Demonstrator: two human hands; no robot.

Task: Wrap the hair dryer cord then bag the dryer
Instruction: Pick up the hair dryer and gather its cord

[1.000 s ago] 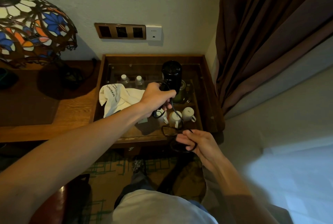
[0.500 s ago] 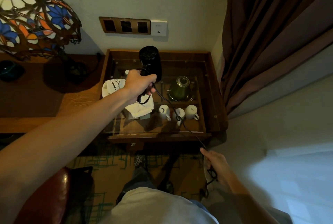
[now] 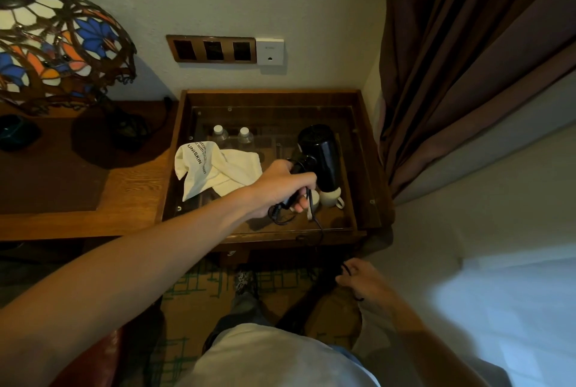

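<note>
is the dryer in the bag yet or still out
Out: the left hand holds the hair dryer above the table; the white bag lies crumpled beside it.

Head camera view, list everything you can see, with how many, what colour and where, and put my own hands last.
Hair dryer: one, black, held over the glass-topped cabinet.
Cord: one, black, running from the dryer handle down to the right hand.
Cloth bag: one, white with black print, crumpled on the glass top.
Cabinet: one, brown wood, against the wall by the curtain.
Water bottles: two, clear, under the glass at the back.
Cups: at least two, white, under the glass, partly hidden.
Lamp: one, stained glass, on the desk at left.
Switch panel: one, brown, on the wall.
Curtain: one, brown, right.
Left hand: gripping the dryer handle.
Right hand: low, holding cord.
</note>
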